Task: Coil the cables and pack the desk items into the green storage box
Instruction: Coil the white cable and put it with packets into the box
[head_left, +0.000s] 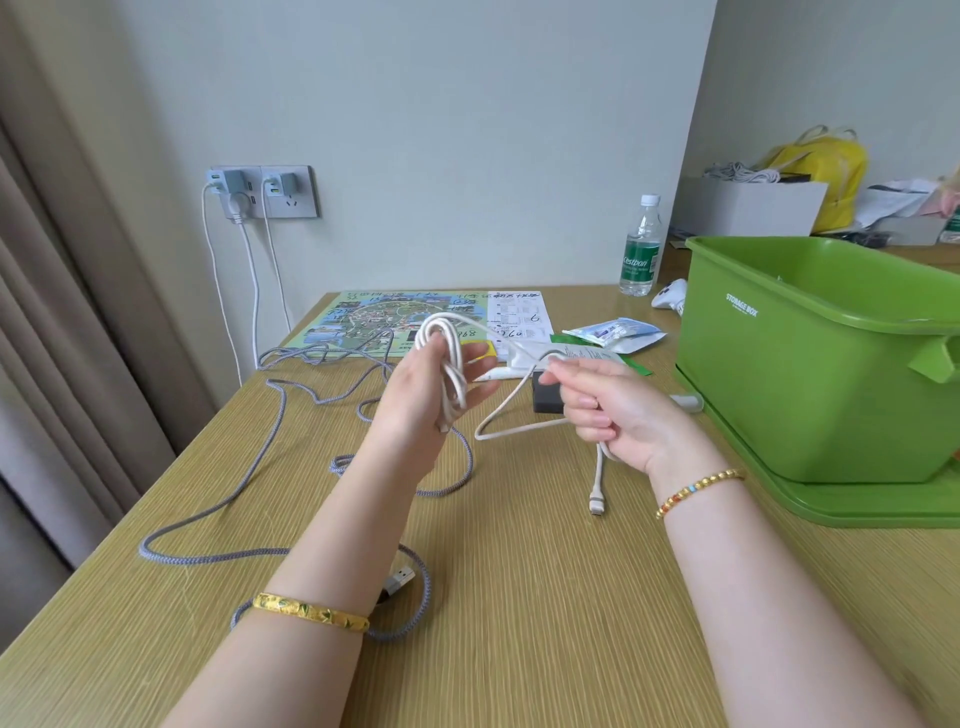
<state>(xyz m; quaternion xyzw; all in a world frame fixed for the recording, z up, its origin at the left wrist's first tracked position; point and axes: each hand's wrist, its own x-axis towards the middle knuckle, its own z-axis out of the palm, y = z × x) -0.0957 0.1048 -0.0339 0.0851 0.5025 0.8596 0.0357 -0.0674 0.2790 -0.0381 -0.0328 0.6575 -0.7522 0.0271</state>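
- While left hand (415, 395) grips coiled loops of white cable (448, 364), right hand (613, 410) pinches its loose run, plug end dangling above desk (519, 597).
- Grey braided cable (270, 441) sprawls uncoiled toward desk's left edge.
- Green storage box (810, 364) stands at right edge.

Far ahead of me a wall socket (262, 191) holds two chargers with white leads hanging down. A water bottle (640, 247) stands at the table's far edge, and beyond it on the right sit a white carton (748, 208) and a yellow bag (831, 171). A beige curtain (62, 291) hangs on my left.
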